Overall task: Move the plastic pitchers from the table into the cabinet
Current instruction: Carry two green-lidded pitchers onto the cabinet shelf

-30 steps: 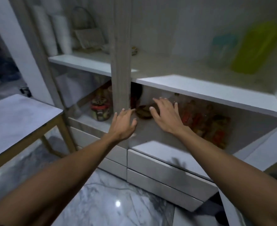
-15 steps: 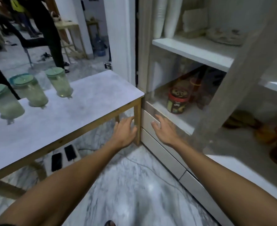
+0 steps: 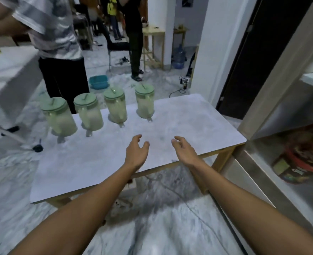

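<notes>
Several clear plastic pitchers with green lids stand in a row along the far edge of the grey table point(image 3: 188, 126); the rightmost pitcher point(image 3: 145, 102) is nearest my hands, with another pitcher point(image 3: 115, 105) to its left and the leftmost pitcher point(image 3: 59, 116) at the far corner. My left hand point(image 3: 136, 151) and my right hand point(image 3: 184, 150) hover over the table's near side, both empty with fingers apart. The cabinet point(image 3: 273, 100) stands at the right, its frame post beside the table's corner.
A person in a striped shirt point(image 3: 54, 28) stands behind the table at the left, others further back. A red-lidded jar point(image 3: 299, 162) sits on the cabinet shelf. A teal tub point(image 3: 98, 81) and cables lie on the marble floor.
The view has swung left from the cabinet shelves to the table. Both hands have moved from the cabinet front to above the tabletop, staying empty.
</notes>
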